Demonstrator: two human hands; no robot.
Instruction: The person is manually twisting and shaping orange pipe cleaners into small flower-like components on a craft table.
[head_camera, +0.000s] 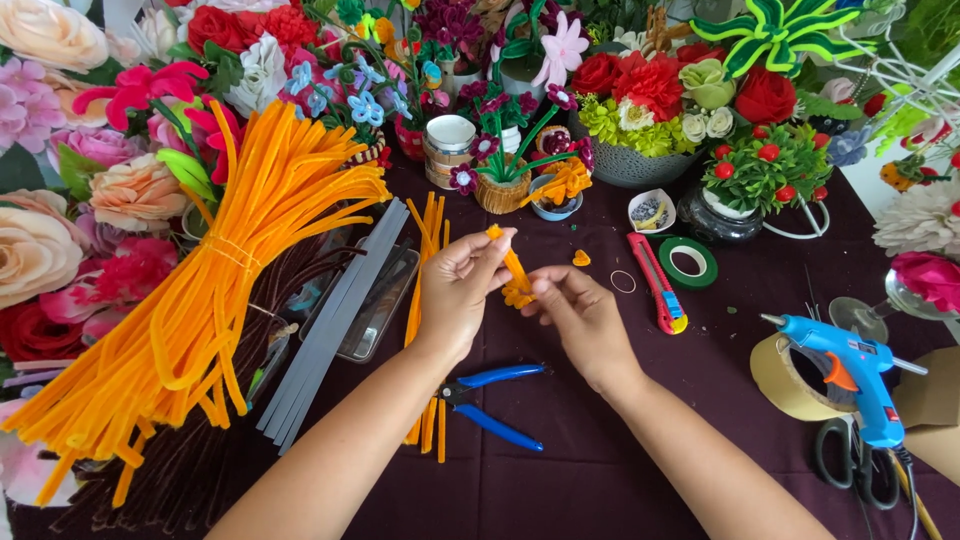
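Both my hands meet over the middle of the dark table. My left hand (462, 285) pinches the upper part of a short orange pipe cleaner piece (514, 270), its top end sticking out above my fingers. My right hand (580, 318) grips the curled lower end of the same piece. Just beneath my left wrist lie blue-handled pliers (495, 398) across several loose orange pipe cleaners (428, 300). A thick tied bundle of orange pipe cleaners (215, 290) sprawls at the left.
Grey flat strips (335, 320) lie beside a metal tray. A red utility knife (657, 285), green tape roll (687, 262), blue glue gun (850, 370), scissors (850, 465) and tan tape roll (790, 380) sit at right. Pots of handmade flowers (650, 100) line the back.
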